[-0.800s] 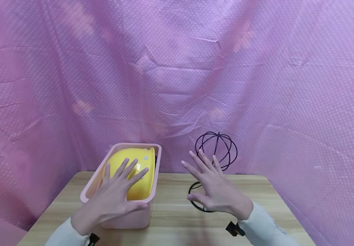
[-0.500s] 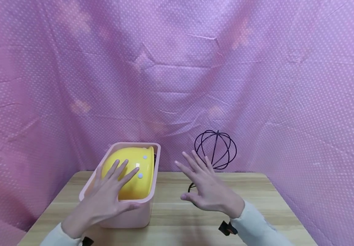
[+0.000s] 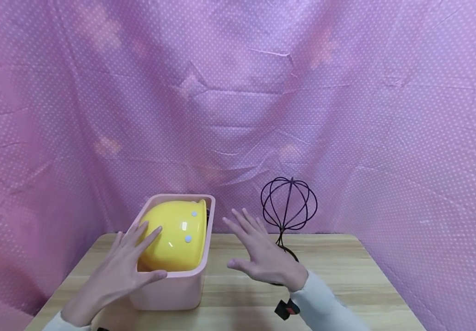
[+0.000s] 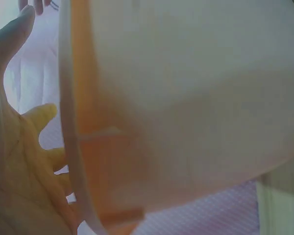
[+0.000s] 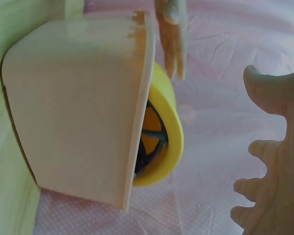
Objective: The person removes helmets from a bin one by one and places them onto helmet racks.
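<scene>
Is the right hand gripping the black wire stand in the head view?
No, the right hand hovers open with spread fingers, in front of the wire stand.

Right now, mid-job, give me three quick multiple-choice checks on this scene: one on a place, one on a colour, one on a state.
1. Where is the yellow helmet?
A. on the bare table
B. in the pink bin
C. on the wire stand

2. What colour is the wire ball stand?
A. white
B. red
C. dark, near black

3. How is the right hand?
A. open, fingers spread, holding nothing
B. gripping the stand
C. clenched in a fist

Answers:
1 B, the helmet's dome rises out of the bin's rim.
2 C, its thin dark wires show against the purple cloth.
3 A, the head view shows straight, spread fingers between bin and stand.
</scene>
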### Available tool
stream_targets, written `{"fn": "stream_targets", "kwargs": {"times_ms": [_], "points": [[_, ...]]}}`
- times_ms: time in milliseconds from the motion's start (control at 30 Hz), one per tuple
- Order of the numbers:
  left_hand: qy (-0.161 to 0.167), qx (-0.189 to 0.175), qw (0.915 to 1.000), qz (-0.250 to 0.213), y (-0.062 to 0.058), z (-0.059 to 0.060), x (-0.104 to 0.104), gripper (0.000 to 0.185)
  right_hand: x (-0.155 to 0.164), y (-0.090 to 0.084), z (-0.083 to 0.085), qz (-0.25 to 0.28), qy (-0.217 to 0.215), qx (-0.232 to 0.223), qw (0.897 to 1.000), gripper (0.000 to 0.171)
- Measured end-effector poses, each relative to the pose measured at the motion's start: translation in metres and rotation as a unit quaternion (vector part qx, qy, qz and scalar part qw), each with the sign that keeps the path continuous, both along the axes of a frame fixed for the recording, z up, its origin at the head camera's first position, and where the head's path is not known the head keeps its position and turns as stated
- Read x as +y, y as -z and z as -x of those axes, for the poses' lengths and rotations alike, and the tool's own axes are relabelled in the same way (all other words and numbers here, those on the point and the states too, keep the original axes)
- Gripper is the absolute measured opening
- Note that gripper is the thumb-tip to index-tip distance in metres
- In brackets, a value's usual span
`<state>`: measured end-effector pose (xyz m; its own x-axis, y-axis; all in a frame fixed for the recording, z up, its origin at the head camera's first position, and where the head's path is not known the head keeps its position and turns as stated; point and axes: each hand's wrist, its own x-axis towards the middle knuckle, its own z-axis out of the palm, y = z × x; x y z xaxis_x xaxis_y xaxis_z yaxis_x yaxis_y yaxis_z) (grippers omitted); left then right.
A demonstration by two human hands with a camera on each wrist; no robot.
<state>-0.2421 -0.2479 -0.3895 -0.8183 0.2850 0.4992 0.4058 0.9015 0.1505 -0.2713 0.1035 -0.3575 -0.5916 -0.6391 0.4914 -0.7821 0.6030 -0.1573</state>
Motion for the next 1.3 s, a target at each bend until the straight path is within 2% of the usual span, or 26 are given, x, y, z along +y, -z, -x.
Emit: {"fn": "stream_targets", "kwargs": {"times_ms": [267, 467, 600, 700, 933, 1067, 1300], "points": [[0.004, -0.03, 0.9968, -0.074, 0.012, 0.004, -0.019, 0.1, -0.02, 0.007, 0.005, 0.035, -0.021, -0.099, 0.994, 0.087], [0.001, -0.054, 0.991, -0.122, 0.018, 0.003, -0.031, 0.104, -0.033, 0.017, 0.008, 0.068, 0.011, -0.169, 0.983, 0.092], [0.018, -0.059, 0.9843, -0.165, 0.024, -0.001, -0.037, 0.105, -0.041, 0.025, 0.011, 0.098, 0.032, -0.197, 0.975, 0.093], [0.035, -0.066, 0.9791, -0.189, 0.029, -0.005, -0.041, 0.108, -0.046, 0.029, 0.014, 0.123, 0.041, -0.226, 0.965, 0.094], [0.028, -0.076, 0.9778, -0.193, 0.036, -0.009, -0.045, 0.112, -0.057, 0.034, 0.02, 0.187, 0.047, -0.315, 0.929, 0.085], [0.035, -0.077, 0.9749, -0.206, 0.04, -0.01, -0.046, 0.108, -0.063, 0.036, 0.023, 0.205, 0.04, -0.349, 0.913, 0.077], [-0.024, -0.073, 0.9804, -0.181, 0.04, -0.011, -0.047, 0.099, -0.07, 0.04, 0.031, 0.234, 0.04, -0.353, 0.905, 0.07]]}}
